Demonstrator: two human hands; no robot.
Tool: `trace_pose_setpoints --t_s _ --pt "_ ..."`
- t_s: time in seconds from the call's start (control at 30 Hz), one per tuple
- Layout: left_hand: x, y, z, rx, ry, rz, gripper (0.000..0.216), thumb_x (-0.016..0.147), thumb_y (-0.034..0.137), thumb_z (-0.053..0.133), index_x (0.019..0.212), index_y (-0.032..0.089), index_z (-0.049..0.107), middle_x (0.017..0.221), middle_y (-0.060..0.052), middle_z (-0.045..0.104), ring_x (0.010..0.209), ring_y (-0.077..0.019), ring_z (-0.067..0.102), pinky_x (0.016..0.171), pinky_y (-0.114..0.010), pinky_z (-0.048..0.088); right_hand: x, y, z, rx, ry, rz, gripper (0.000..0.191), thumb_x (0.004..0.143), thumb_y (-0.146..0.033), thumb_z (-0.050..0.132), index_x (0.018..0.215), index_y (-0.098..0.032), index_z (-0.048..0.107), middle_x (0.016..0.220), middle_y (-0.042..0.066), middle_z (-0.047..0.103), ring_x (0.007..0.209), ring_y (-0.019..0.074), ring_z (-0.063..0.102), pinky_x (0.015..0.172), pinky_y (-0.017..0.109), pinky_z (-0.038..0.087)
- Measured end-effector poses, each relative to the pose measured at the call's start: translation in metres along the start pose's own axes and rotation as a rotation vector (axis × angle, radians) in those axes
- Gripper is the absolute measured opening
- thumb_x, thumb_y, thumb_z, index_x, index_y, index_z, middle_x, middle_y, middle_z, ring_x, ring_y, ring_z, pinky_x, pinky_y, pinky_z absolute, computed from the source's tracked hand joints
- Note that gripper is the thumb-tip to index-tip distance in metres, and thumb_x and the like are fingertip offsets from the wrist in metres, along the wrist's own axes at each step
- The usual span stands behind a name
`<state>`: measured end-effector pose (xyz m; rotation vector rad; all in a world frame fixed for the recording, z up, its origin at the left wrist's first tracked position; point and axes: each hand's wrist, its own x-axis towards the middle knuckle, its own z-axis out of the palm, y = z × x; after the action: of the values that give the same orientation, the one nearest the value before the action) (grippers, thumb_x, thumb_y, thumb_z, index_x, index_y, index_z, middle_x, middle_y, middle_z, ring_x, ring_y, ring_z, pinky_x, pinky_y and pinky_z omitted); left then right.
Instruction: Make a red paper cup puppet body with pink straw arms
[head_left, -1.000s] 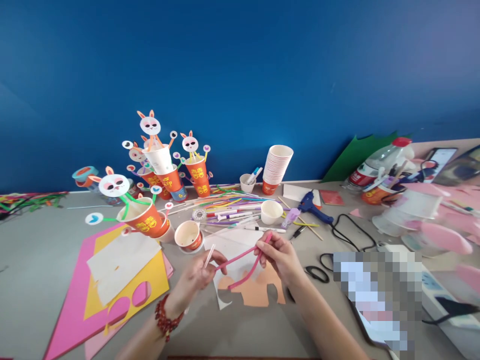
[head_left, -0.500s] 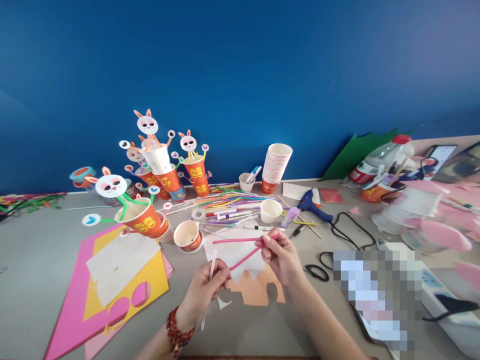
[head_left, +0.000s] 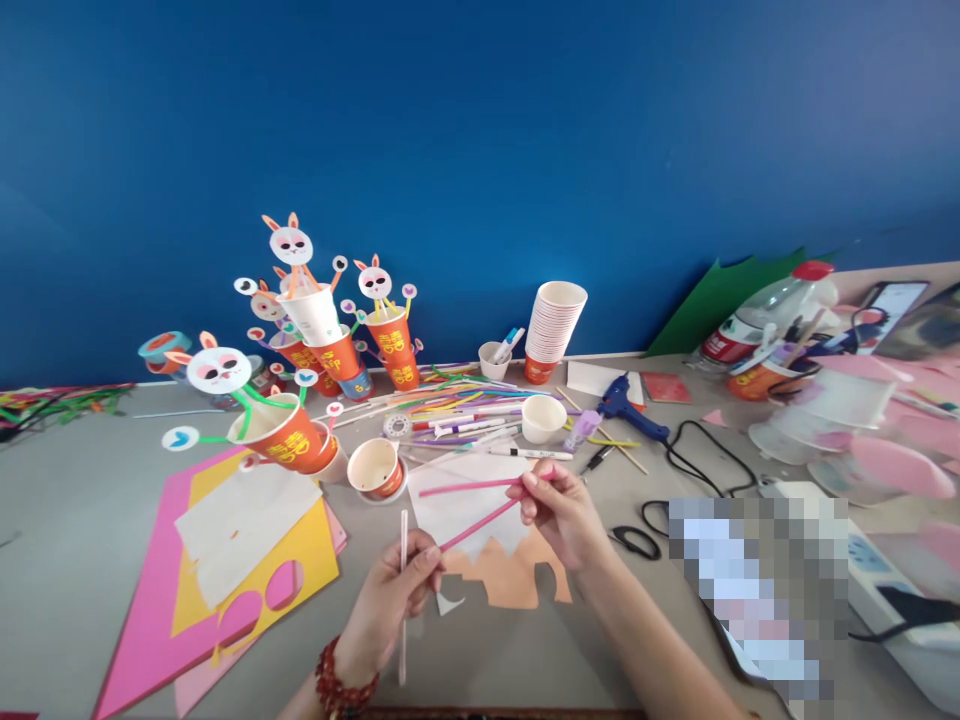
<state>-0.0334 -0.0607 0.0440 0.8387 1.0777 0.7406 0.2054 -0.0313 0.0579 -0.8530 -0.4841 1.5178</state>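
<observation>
Two lengths of fuzzy pink pipe cleaner [head_left: 481, 524] meet at the right hand [head_left: 566, 515], pinched between its thumb and fingers above a white sheet [head_left: 454, 505]. The left hand [head_left: 397, 585] pinches the lower length's end and also grips one thin, pale, smooth stick [head_left: 403, 655] upright. One bracelet [head_left: 337, 682] of red beads circles the left wrist. Three white, round rabbit faces [head_left: 219, 370] stand out plainly over paper cups; another is partly hidden behind. There is one tall stack of ribbed-looking cups [head_left: 555, 335], one blue glue gun [head_left: 630, 410] and one yellow sheet [head_left: 319, 555] with two round holes. Whether the pink lengths are one bent piece or two is hard to tell; square blurring covers part of a phone [head_left: 739, 640].
</observation>
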Motion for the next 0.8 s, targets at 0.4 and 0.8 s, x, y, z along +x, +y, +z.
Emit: trace_pose_setpoints --t_s 0.4,0.8 --pt "0.023 0.056 0.008 0.563 -0.208 0.278 0.032 0.082 0.047 0.069 0.082 0.015 0.064 0.059 0.005 0.046 0.051 -0.0079 0.034 0.049 -0.021 0.024 -0.001 0.014 0.01 -0.238 -0.291 0.232 0.038 0.068 -0.037 0.087 0.069 -0.017 0.055 0.065 0.006 0.076 0.038 0.0072 0.058 0.039 0.015 0.044" --pt "0.041 0.033 0.03 0.383 -0.313 0.147 0.036 0.085 0.052 0.063 0.081 0.016 0.059 0.055 0.005 0.052 0.043 -0.0064 0.038 0.043 -0.019 0.026 0.003 0.02 0.006 -0.278 -0.101 0.043 0.035 0.073 -0.047 0.082 0.067 -0.014 0.073 0.053 0.0 0.066 0.043 0.0079 0.056 0.043 0.018 0.048"
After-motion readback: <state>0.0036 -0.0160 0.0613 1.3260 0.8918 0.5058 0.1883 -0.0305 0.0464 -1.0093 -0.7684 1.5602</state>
